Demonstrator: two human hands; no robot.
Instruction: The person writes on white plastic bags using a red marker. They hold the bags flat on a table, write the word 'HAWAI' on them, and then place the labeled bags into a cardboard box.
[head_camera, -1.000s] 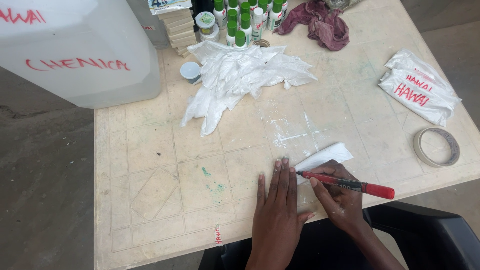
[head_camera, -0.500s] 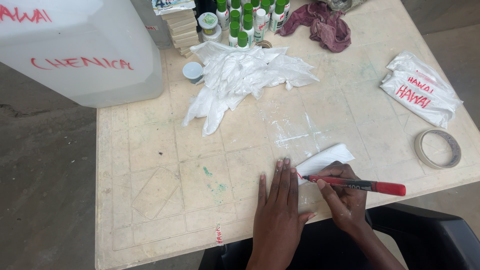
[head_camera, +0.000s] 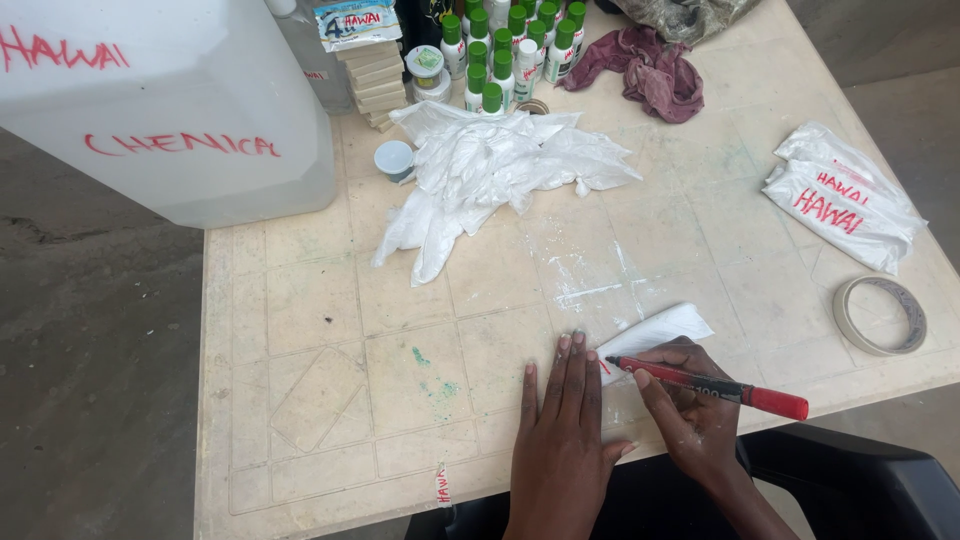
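Table (head_camera: 300, 330): left hand (head_camera: 560, 430) flat pinning white packet (head_camera: 655, 332); right hand (head_camera: 695, 410) gripping red marker (head_camera: 710, 387), tip seemingly touching.

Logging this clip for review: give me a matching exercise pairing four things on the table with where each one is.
Things:
1. red marker
2. tape roll
3. maroon rag
4. large white canister

Places:
A. far left corner of the table
B. held in the right hand
C. far side, beside the green-capped bottles
D. near the right edge

Pairs: 1-B, 2-D, 3-C, 4-A
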